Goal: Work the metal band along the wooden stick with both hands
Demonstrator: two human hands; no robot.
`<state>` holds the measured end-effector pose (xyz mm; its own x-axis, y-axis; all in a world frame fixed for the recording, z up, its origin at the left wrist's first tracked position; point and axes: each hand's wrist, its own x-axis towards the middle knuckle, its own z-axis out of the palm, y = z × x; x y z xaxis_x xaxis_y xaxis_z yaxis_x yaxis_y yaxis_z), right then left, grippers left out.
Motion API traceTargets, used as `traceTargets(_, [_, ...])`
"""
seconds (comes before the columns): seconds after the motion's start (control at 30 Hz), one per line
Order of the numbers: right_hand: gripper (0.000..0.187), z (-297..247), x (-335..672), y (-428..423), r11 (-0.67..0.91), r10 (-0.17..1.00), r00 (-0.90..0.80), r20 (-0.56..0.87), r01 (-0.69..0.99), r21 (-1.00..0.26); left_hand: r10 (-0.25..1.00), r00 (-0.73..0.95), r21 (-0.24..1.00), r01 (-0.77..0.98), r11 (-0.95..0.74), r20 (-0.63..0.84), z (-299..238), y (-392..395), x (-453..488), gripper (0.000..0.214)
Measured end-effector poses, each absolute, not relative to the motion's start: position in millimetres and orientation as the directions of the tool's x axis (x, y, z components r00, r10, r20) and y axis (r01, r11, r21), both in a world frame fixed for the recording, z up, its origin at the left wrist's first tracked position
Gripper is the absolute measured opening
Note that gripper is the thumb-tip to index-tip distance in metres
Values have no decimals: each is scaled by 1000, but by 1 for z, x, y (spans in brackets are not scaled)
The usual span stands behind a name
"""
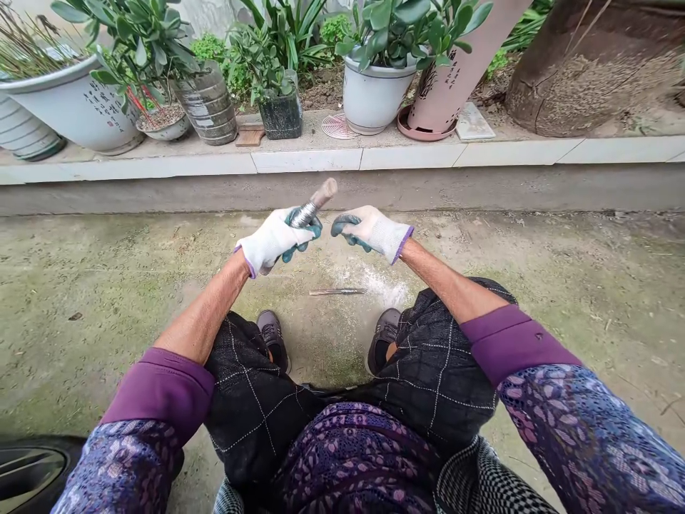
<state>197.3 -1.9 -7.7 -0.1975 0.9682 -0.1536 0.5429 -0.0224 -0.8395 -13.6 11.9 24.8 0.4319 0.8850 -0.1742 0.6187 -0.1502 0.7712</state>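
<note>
My left hand (275,239), in a white knit glove with a green rubber palm, is shut on a wooden tool handle (324,191) with a threaded metal end (302,214). My right hand (372,232), in a matching glove, sits just right of that metal end, with curled fingers holding nothing and not touching it. Below my hands, a slim steel file (337,291) lies on the concrete ground (107,335). A patch of white powder (374,280) lies beside its right end.
My dark checked knees (251,385) and grey shoes (272,339) are directly below my hands. Ahead, a low concrete step with a white-tiled edge (305,161) holds several potted plants (374,93). A dark curved object (32,471) sits at the bottom left.
</note>
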Motion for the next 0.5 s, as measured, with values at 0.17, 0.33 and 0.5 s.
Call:
traceTargets(0.17, [18, -5, 178, -23, 161, 881, -448, -155, 590, -792, 917, 338, 262, 924, -279, -214, 5, 36, -21, 32])
traceTargets(0.33, [16, -1, 188, -16, 133, 923, -357, -144, 647, -751, 736, 480, -136, 787, -601, -478, -25, 21, -1, 31])
traceTargets(0.5, [23, -9, 209, 7, 13, 980, -154, -124, 673, -739, 641, 688, 240, 723, -648, -341, -20, -2, 17, 23])
